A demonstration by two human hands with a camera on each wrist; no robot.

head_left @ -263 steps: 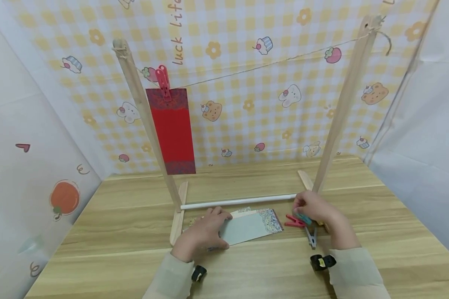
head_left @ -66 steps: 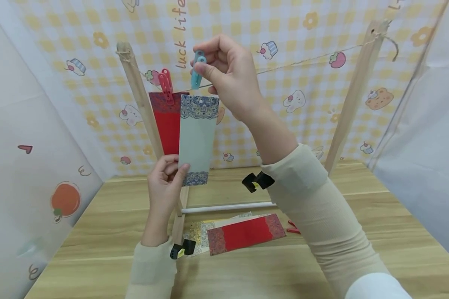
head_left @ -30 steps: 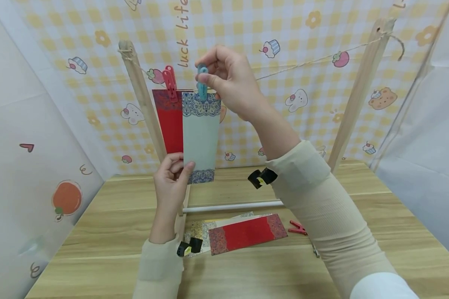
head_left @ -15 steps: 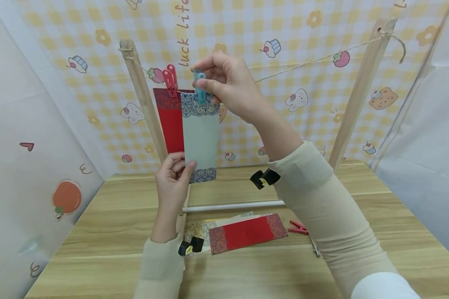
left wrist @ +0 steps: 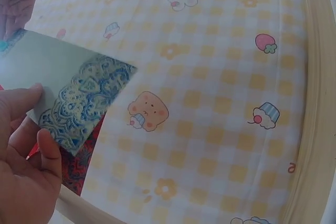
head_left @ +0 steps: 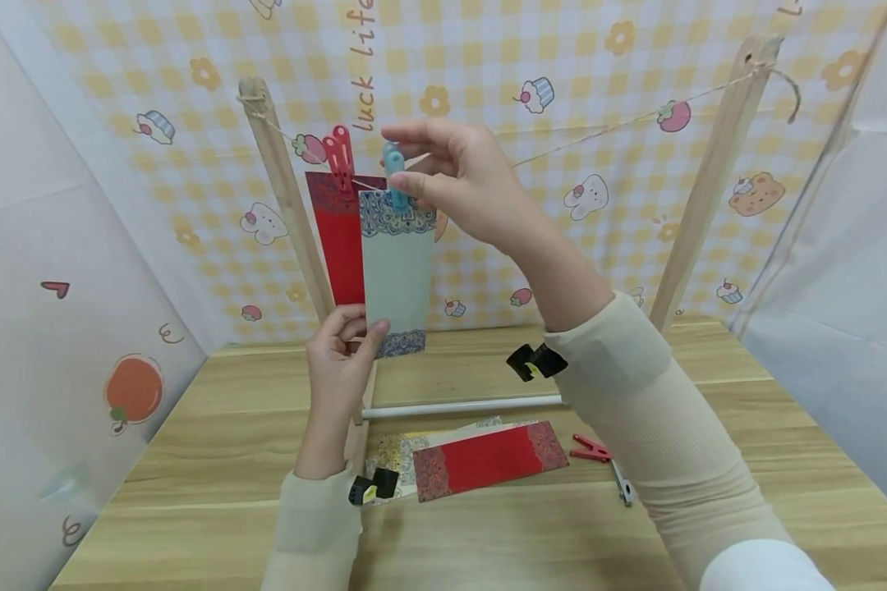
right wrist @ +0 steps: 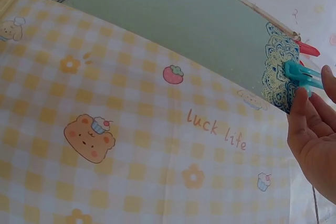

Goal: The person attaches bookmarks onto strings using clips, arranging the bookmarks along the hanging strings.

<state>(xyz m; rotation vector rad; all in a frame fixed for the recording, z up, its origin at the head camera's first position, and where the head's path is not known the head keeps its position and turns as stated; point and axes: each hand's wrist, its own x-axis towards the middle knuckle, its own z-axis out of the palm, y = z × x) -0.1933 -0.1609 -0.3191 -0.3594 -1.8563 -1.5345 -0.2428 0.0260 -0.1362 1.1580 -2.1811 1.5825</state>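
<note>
My left hand (head_left: 338, 357) pinches the lower left edge of a pale green card (head_left: 397, 275) with blue patterned ends. The card hangs upright in front of a red card (head_left: 338, 254), which a red clothespin (head_left: 342, 164) holds on the string. At the green card's top sits a blue clothespin (head_left: 395, 176), its tip over the patterned end. My right hand (head_left: 461, 176) has thumb and fingers on either side of that clothespin. In the right wrist view, the clothespin (right wrist: 302, 74) bites the card's edge beside the string, and its handles stand spread near the fingertips.
The string (head_left: 599, 135) runs between two wooden posts (head_left: 710, 189), joined low by a white rod (head_left: 466, 407). On the table lie another red card (head_left: 491, 461) over several patterned cards, a red clothespin (head_left: 590, 449) and a grey one (head_left: 622, 484).
The green card and blue clothespin were brought up to the string from the table. The clothespin came down onto the card's top edge; lately both have dipped slightly, and the right index finger has straightened.
</note>
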